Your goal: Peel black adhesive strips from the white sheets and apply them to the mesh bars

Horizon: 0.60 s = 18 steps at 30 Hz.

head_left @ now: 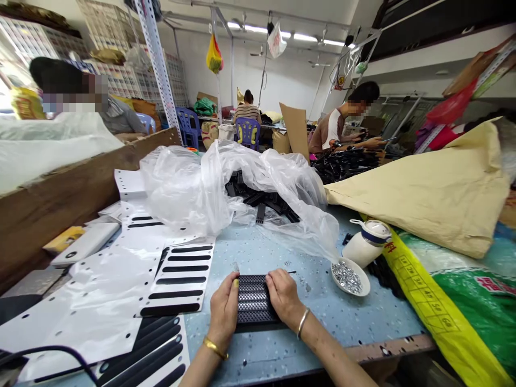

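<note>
A black ribbed plastic grille piece [252, 302] lies flat on the light blue table [346, 322] right in front of me. My left hand [224, 312] grips its left edge, thumb on top, with a small yellow-tipped tool by the thumb. My right hand [284, 294] presses on its right edge, fingers curled over the top corner. A small white bowl of shiny metal screws [350, 277] sits just right of my right hand. Behind, a clear plastic bag [226, 188] spills more black grille parts [262, 201].
White slotted metal panels [177, 277] lie stacked at my left, beside a wooden box wall [60, 199]. A white jar [368, 242], a tan paper sack [435, 193] and a green-yellow woven sack [463, 312] crowd the right. Other people sit working at the left and at far tables.
</note>
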Each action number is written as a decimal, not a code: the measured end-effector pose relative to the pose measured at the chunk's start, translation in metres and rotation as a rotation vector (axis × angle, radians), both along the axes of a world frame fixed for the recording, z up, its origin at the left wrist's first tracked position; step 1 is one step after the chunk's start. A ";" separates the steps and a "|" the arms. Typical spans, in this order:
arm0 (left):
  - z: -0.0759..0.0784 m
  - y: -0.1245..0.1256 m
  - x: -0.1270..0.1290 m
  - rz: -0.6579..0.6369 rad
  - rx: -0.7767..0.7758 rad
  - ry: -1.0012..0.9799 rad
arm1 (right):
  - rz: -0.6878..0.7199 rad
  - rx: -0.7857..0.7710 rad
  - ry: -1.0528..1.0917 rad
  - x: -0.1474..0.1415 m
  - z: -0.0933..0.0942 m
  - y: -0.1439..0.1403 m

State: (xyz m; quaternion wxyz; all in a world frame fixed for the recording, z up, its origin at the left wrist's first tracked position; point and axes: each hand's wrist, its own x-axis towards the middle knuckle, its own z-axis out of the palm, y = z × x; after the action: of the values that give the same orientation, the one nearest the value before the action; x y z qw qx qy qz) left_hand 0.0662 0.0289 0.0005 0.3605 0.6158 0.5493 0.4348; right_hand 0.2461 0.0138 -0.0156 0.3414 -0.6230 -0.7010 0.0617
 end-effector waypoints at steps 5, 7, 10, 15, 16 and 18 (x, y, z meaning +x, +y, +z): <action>-0.003 0.001 -0.001 0.063 -0.019 -0.056 | -0.122 -0.064 -0.074 0.031 0.001 0.007; -0.004 0.002 -0.003 0.073 -0.026 -0.076 | -0.194 -0.115 -0.115 0.050 0.000 0.014; -0.004 0.001 -0.005 0.031 -0.008 -0.076 | -0.228 -0.200 -0.181 0.069 -0.004 0.018; -0.006 -0.001 -0.004 0.001 0.022 -0.067 | -0.312 -0.267 -0.253 0.080 -0.010 -0.006; -0.007 0.000 -0.004 0.000 0.026 -0.064 | -0.337 -0.276 -0.258 0.082 -0.010 -0.013; -0.010 0.002 -0.003 -0.002 0.029 -0.052 | -0.386 -0.291 -0.259 0.089 -0.010 -0.028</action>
State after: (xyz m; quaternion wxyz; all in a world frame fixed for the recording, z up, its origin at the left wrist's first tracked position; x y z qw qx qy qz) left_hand 0.0628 0.0311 -0.0100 0.3660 0.6100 0.5329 0.4582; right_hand 0.3350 -0.0138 -0.0256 0.1613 -0.7904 -0.5908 0.0152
